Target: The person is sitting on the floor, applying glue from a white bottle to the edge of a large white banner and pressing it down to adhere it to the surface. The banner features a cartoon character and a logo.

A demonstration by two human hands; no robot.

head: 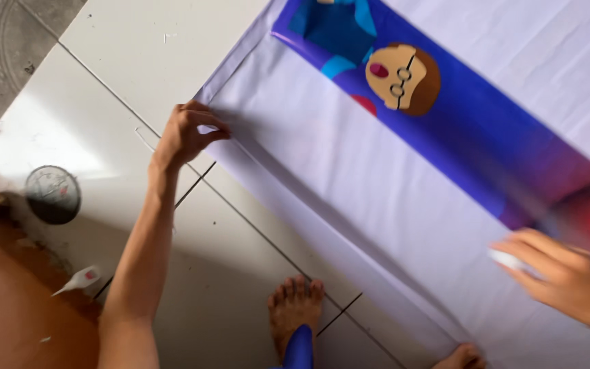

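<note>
Left hand (184, 137): fingers pinch the folded edge of the white sheet (349, 198) on the tiled floor (138, 61).
Right hand (568, 277): blurred, fingers closed around a small white object (510, 260).
Bottle (76, 280): white, lying on the floor, well apart from the fingers; contents not visible.

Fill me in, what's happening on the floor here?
A person is working on a large sheet spread over a white tiled floor, its white back up and a blue printed side showing at a fold. The left hand pinches the sheet's folded edge near a corner. The right hand, blurred, holds a small white object over the sheet. A small glue bottle lies on the floor at left.
</note>
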